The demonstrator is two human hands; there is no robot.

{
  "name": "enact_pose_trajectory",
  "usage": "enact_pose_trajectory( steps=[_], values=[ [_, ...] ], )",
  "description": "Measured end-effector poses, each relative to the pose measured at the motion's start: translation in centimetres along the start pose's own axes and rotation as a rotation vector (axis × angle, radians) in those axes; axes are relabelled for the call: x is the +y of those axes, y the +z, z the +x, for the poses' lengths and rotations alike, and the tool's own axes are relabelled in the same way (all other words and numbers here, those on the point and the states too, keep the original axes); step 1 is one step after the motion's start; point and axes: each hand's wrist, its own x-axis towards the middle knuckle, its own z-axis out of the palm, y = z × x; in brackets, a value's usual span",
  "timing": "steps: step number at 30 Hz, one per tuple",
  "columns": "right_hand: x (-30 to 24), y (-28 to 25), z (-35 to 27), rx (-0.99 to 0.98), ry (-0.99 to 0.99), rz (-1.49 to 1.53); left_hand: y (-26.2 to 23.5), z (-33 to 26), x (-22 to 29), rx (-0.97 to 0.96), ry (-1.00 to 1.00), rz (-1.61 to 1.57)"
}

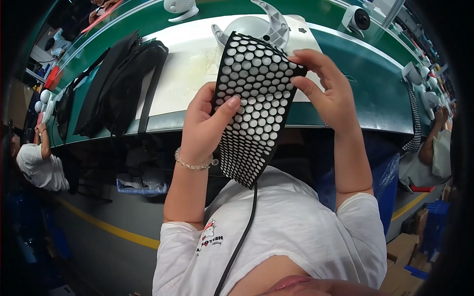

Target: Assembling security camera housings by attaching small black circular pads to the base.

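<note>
A long black sheet with rows of white round dots [254, 91] hangs between my hands, its lower part bending down toward my lap. My left hand [205, 121] grips its left edge, thumb lying on the dotted face and the other fingers behind. At the upper right corner, my right hand [328, 86] has thumb and forefinger closed around the edge. Whether a single dot is between those fingertips is too small to tell. Just beyond the sheet sits a white plastic part with curved legs [279, 24], partly covered by it.
A white board [182, 64] lies on the green bench [340, 49]. Black bags [121, 84] are piled at left. A white camera-like device [355, 20] stands at the far right. A blue bin [140, 186] is below the bench. Other people work at both sides.
</note>
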Motion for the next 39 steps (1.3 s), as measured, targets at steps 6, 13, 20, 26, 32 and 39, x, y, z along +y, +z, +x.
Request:
enact_pose_trajectory(
  steps=[6, 13, 20, 26, 32, 39],
  values=[
    [-0.2, 0.0, -0.4, -0.032, 0.027, 0.013, 0.3, 0.3, 0.5, -0.014, -0.014, -0.001],
    [-1.0, -0.7, -0.7, -0.179, 0.153, 0.201, -0.5, 0.3, 0.5, 0.017, 0.663, 0.612],
    [-1.2, 0.5, -1.3, -0.035, 0.267, 0.577, 0.2, -1.1, 0.1, -0.154, 0.204, -0.071],
    [-0.6, -0.5, -1.4, -0.227, 0.366, 0.691, -0.4, -0.9, -0.6, -0.121, 0.293, 0.075],
    [-1.2, -1.5, -0.9, -0.447, 0.586, 0.687, -1.5, -0.6, 0.2, -0.216, 0.544, 0.598],
    [-0.1, -1.3, -1.9, -0.615, 0.771, 0.859, -1.6, -0.5, 1.1, -0.459, 0.806, 0.720]
  ],
)
